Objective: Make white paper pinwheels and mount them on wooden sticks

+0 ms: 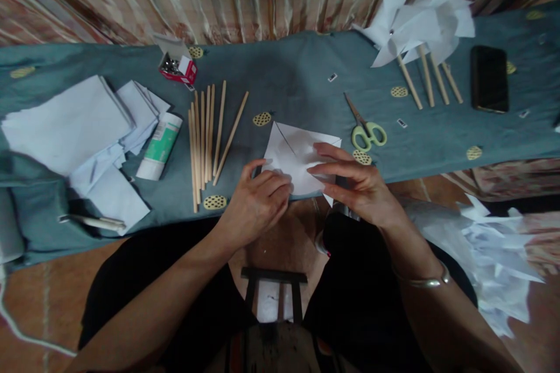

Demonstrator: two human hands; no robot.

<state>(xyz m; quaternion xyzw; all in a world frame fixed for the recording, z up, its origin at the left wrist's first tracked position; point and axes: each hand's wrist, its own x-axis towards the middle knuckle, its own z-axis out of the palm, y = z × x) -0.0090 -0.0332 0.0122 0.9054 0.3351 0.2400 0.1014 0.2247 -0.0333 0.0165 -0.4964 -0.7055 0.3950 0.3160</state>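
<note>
A white square of paper (301,145) lies at the front edge of the table, with dark lines running in from its upper corners. My left hand (260,198) is closed at the paper's lower left edge, its fingers curled on it. On the right side of the sheet, my right hand (350,178) has its fingers spread, the tips touching the paper. One corner of the sheet pokes out below the right hand. Green-handled scissors (367,134) lie just beyond the right hand. Several wooden sticks (207,134) are left of the paper.
A glue stick (160,147), stacked paper (70,122) and a pen (98,222) lie at left. Behind the sticks stands an open box of metal pins (177,67). Paper pinwheels (402,26) and a phone (490,78) rest at right. More pinwheels (499,250) are below the table.
</note>
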